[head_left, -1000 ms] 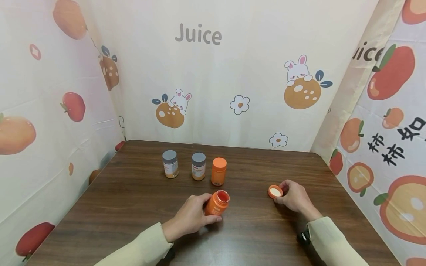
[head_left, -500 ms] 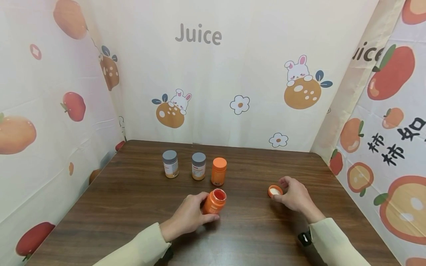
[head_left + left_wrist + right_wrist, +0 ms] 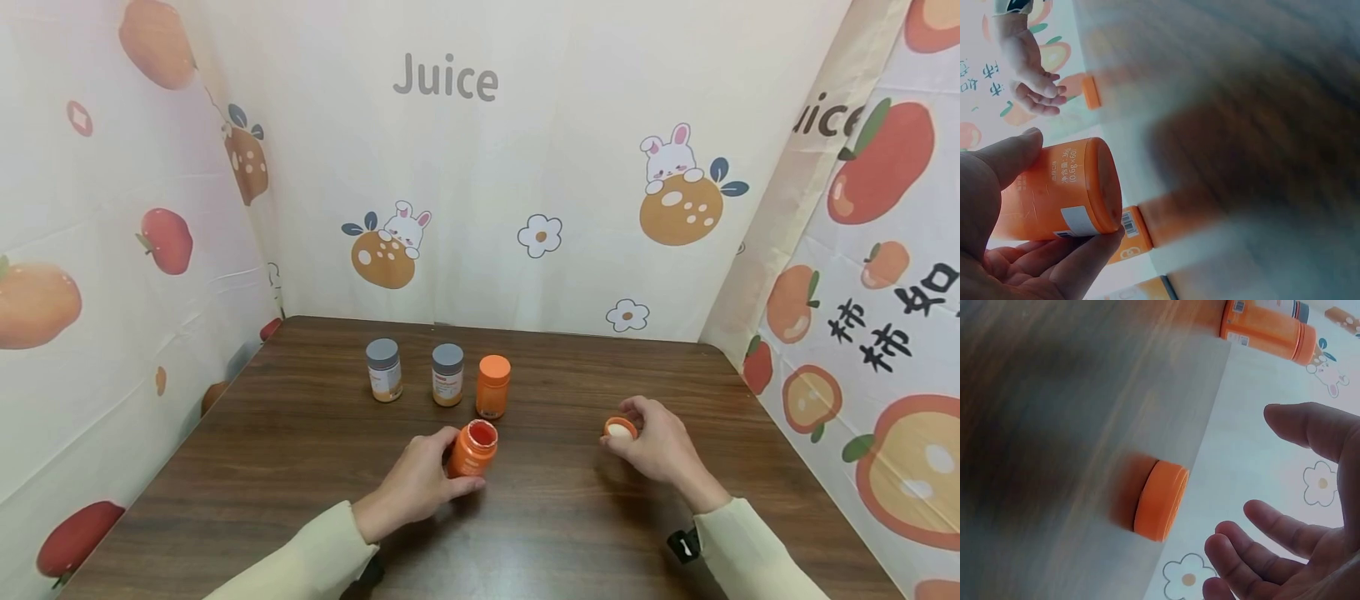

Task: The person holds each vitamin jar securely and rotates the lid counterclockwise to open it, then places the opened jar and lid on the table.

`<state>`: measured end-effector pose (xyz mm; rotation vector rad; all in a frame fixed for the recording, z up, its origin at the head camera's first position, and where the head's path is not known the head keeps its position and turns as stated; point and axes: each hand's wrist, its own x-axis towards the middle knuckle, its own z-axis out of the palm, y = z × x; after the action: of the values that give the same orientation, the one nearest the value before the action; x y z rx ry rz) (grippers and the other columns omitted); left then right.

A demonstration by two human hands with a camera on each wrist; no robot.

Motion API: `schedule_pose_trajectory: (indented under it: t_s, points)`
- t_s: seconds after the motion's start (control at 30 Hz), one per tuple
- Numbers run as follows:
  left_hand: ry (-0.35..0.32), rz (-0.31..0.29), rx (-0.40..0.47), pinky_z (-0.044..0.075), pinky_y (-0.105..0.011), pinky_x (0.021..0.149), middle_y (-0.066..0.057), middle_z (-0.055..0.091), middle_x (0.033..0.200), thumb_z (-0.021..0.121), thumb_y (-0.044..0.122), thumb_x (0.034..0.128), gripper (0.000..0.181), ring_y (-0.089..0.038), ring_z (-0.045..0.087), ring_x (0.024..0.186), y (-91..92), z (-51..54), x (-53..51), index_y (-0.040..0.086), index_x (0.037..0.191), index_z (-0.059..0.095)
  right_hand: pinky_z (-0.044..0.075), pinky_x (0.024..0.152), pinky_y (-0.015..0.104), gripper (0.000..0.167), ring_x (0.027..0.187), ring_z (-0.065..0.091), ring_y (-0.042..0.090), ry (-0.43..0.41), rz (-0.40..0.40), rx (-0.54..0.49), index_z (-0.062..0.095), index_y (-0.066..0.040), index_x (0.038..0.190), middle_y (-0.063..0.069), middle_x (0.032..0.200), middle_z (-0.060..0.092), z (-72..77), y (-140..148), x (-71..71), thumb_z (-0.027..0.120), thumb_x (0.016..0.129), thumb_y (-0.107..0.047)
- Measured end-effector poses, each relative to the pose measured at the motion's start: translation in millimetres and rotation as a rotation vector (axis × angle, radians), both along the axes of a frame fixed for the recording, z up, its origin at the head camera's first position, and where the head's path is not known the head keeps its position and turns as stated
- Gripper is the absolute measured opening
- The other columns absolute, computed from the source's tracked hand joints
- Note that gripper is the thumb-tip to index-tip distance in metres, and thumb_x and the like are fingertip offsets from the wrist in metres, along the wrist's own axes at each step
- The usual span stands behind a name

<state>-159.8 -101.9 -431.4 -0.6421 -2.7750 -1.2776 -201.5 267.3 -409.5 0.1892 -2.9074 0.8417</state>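
In the head view my left hand (image 3: 416, 479) grips an orange bottle (image 3: 472, 454) with no lid on it. Its red inside shows through the mouth, and it leans slightly. The left wrist view has thumb and fingers around this bottle (image 3: 1054, 190), its base off the tabletop. On the right, an orange lid (image 3: 620, 428) lies upturned, pale inside. Over it hovers my right hand (image 3: 656, 442); the right wrist view shows its fingers spread and apart from the lid (image 3: 1161, 501).
At the back of the brown wooden table (image 3: 315, 433) stand a grey-lidded jar (image 3: 385, 371), a second grey-lidded jar (image 3: 447, 375) and a capped orange bottle (image 3: 492, 387). A printed cloth (image 3: 480, 167) hangs behind and along both sides.
My left hand has shifted left with the open orange bottle. My right hand, whose fingers were at the lid's edge, has drawn up off it. The lid has stayed in place.
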Motion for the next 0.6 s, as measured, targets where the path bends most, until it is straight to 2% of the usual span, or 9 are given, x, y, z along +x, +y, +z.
schedule_pose_trajectory:
  t_s: [0.33, 0.6]
  points:
    - [0.012, 0.033, 0.009, 0.056, -0.045, 0.089, -0.005, 0.072, 0.113, 0.09, 0.03, 0.0809, 0.055, -0.016, 0.067, 0.097, -5.9, 1.8, -2.7, 0.007, 0.122, 0.062, 0.05, 0.08, 0.04, 0.059, 0.1, 0.063, 0.031, 0.033, 0.015, -0.026, 0.064, -0.005, 0.122, 0.013, 0.111, 0.068, 2.0, -9.7, 10.5, 0.089, 0.079, -0.036]
    - [0.027, 0.067, 0.002, 0.057, -0.046, 0.087, -0.007, 0.072, 0.111, 0.091, 0.029, 0.0796, 0.054, -0.017, 0.067, 0.094, -13.2, 2.0, -3.3, 0.005, 0.118, 0.062, 0.051, 0.083, 0.045, 0.054, 0.099, 0.066, 0.03, 0.139, 0.051, 0.0, 0.067, -0.007, 0.12, 0.011, 0.112, 0.07, -0.4, -14.5, 18.3, 0.089, 0.079, -0.035]
